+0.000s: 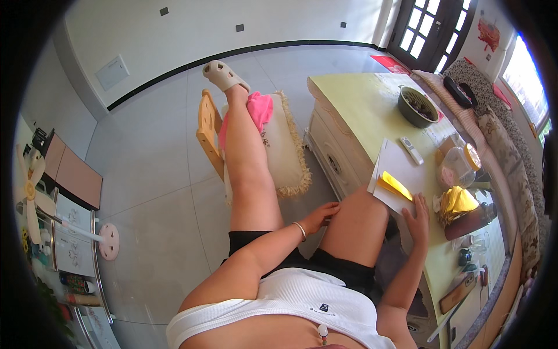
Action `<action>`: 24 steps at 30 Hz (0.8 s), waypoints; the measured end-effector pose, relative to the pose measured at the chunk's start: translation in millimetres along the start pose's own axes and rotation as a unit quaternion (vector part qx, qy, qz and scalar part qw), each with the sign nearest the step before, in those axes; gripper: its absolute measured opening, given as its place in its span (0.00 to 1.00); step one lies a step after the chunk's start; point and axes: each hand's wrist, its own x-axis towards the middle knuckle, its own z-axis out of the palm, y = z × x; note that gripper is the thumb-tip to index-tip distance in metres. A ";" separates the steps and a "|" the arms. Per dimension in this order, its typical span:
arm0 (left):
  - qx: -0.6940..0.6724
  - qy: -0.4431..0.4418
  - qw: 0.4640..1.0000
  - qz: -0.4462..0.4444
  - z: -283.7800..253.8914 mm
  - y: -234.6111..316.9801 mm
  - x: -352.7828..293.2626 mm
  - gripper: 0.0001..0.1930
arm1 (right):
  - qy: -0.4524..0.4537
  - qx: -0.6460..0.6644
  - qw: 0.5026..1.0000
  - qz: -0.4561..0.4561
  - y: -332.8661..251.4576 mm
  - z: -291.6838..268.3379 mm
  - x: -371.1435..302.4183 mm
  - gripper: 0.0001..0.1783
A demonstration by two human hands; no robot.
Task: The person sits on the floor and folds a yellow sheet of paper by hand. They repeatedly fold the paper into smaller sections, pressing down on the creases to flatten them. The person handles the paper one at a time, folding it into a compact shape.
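Perhaps midway in folding, my right hand rests loosely open beside the yellow paper; pressing a crease would need my left hand, relaxed, open, by my thigh.

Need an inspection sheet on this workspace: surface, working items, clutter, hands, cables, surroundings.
Surface: pale table, crowded along its right side.
Working items: folded yellow paper lying on white paper.
Clutter: green basket with dark contents, remote, yellow-lidded jar, dark bottle, phone.
Hands: left hand against the right thigh; right hand at the papers' edge, fingers extended.
Cables: nothing seen.
Surroundings: left leg across a cushioned wooden chair; fan at left; dark doors beyond the table.
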 end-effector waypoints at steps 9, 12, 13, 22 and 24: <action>-0.004 -0.002 1.000 0.005 -1.8 -4.3 1.8 0.30 | 0.020 0.002 1.000 -0.003 -3.3 -0.7 -4.1 0.39; 0.009 0.011 1.000 0.001 -0.6 -4.8 2.5 0.30 | 0.032 0.015 0.999 -0.013 8.9 6.6 -2.4 0.39; 0.009 0.012 1.000 0.001 4.3 -3.1 1.7 0.29 | 0.050 0.020 0.998 -0.020 10.9 7.9 -2.7 0.39; -0.004 0.034 0.999 0.012 9.2 2.5 0.6 0.31 | 0.024 -0.004 0.999 -0.023 -0.5 -0.5 -0.2 0.43; -0.001 0.040 0.999 0.005 7.4 -0.6 3.9 0.30 | 0.024 -0.002 0.999 -0.021 1.4 -1.4 -1.2 0.43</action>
